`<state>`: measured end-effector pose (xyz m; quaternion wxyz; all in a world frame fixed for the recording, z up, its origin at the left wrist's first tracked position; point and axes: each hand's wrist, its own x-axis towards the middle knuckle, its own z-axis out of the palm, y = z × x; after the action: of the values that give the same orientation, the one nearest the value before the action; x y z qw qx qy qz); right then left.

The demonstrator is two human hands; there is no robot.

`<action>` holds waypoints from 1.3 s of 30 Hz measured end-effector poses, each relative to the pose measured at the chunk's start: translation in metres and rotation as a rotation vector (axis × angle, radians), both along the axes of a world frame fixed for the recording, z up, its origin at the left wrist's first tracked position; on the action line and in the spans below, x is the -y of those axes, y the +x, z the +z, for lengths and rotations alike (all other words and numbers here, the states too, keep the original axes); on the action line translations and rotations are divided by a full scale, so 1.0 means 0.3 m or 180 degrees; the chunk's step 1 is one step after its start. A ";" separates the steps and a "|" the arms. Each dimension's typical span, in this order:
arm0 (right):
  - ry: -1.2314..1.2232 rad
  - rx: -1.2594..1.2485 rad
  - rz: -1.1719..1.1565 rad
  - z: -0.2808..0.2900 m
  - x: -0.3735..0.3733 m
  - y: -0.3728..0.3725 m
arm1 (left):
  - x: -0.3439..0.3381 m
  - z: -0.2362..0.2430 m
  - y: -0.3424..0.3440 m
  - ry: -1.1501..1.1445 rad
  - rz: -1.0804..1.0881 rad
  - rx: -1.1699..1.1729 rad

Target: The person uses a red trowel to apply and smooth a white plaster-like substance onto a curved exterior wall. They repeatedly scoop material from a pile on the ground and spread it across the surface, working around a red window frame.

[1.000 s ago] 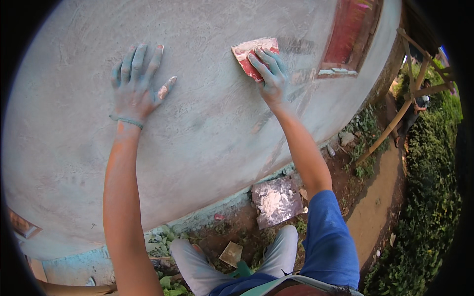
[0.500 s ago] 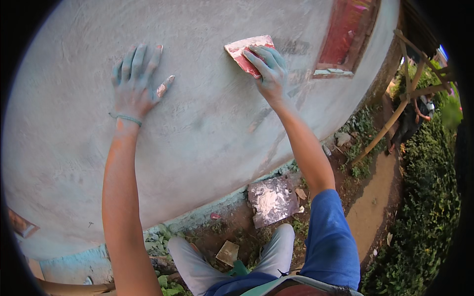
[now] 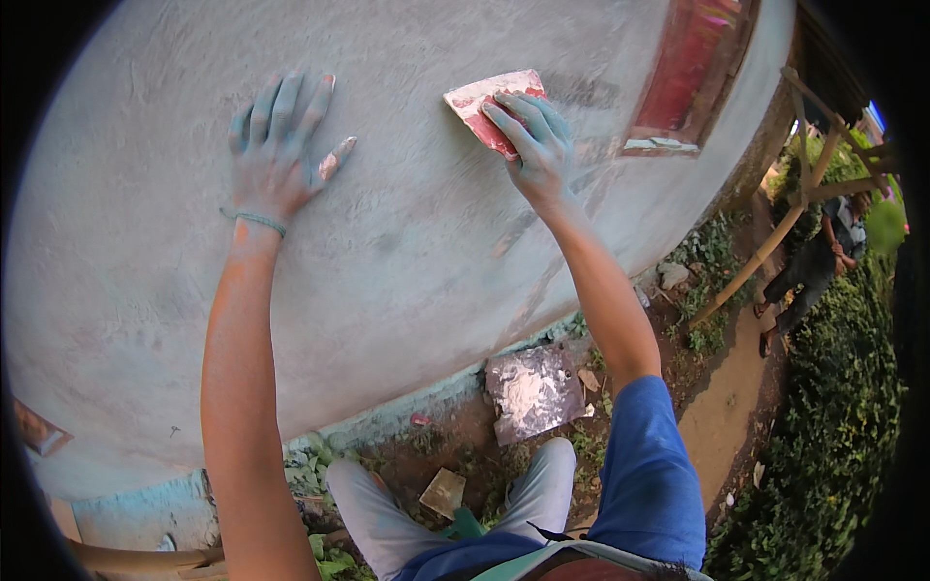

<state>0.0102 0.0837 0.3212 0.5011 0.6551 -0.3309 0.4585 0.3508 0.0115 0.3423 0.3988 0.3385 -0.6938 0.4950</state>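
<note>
A grey plastered wall [image 3: 407, 242] fills most of the view. My left hand [image 3: 276, 150], dusty with blue-grey powder and wearing a thin cord at the wrist, rests flat on it with fingers spread. White putty coats its thumb. To the right, my right hand [image 3: 538, 145] grips a flat red putty scraper [image 3: 489, 102], its far edge crusted white. The scraper lies against the wall, left of a window opening [image 3: 683, 73]; my palm hides part of it. At the wall's foot, a dark flat board [image 3: 552, 407] carries a heap of pale putty.
A small square slab [image 3: 444, 492] lies on the soil between my legs. Wooden poles [image 3: 765, 247] lean at the right, beside a dirt path [image 3: 722, 416] and a leafy hedge [image 3: 833, 436]. A person [image 3: 814, 266] in dark clothes is on the path.
My left hand has slid slightly upward on the wall. The right hand and scraper have barely moved. The person on the path has come nearer and shows more fully.
</note>
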 end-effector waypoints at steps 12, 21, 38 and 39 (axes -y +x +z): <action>0.0254 -0.0021 0.0029 -0.078 -0.011 -0.012 | 0.002 0.001 0.001 -0.0040 0.0057 -0.0025; 0.0156 0.0121 -0.0095 -0.006 -0.005 0.041 | -0.008 0.011 -0.012 -0.0105 -0.0096 -0.0051; 0.0269 0.0163 -0.0074 -0.113 0.016 -0.003 | -0.006 0.014 -0.011 -0.0075 -0.0050 -0.0032; 0.0326 0.0164 -0.0078 -0.129 0.005 -0.009 | -0.002 0.009 -0.009 -0.0070 -0.0056 -0.0012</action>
<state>0.0073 0.0821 0.2827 0.4638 0.6638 -0.3748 0.4514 0.3482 0.0120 0.3451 0.4082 0.3289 -0.6905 0.4984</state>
